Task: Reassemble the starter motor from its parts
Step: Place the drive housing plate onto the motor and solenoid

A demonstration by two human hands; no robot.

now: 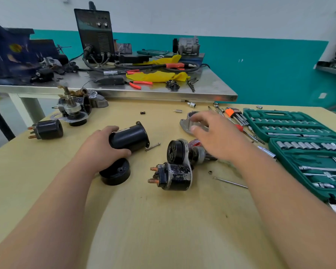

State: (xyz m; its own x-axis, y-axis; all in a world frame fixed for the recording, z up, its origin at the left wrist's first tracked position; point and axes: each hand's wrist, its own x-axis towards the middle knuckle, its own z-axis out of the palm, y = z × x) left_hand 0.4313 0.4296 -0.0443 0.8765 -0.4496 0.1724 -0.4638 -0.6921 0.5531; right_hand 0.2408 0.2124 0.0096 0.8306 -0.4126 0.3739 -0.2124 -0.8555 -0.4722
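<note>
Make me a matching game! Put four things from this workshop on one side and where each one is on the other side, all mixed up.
Things
1. black tube
2. green tool case
3. yellow cloth
4. grey metal cover

Places
A. on the steel bench at the back
B. gripped in the left hand
C. by the fingertips of the right hand
D. lying open along the right side of the wooden table

Pairs: 1-B, 2-D, 3-A, 4-C
</note>
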